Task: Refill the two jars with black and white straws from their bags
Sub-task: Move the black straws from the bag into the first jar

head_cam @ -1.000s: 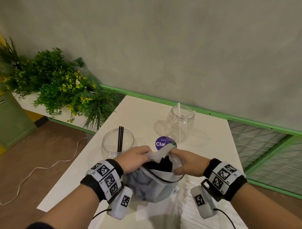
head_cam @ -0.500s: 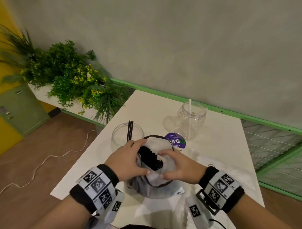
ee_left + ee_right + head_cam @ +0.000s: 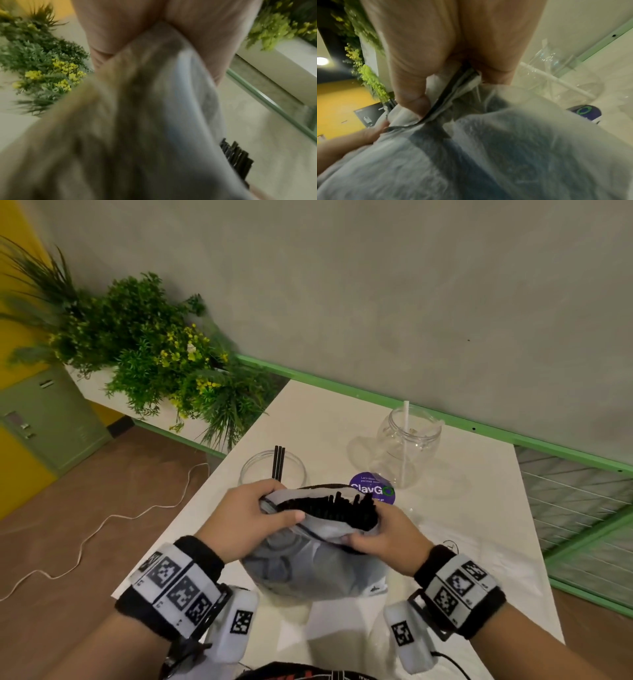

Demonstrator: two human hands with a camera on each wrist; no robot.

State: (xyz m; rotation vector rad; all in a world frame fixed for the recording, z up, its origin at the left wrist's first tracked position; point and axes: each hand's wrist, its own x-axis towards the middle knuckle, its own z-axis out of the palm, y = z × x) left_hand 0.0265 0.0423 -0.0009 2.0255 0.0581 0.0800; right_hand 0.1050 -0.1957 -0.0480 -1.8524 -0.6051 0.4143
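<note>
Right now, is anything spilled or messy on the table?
Nothing is spilled. The left hand and right hand hold the bag open, with black straws poking out. Both jars stand upright, nearly empty.

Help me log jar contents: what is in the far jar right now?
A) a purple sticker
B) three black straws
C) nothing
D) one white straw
D: the far jar holds a single white straw; the black straws stand in the near jar.
</note>
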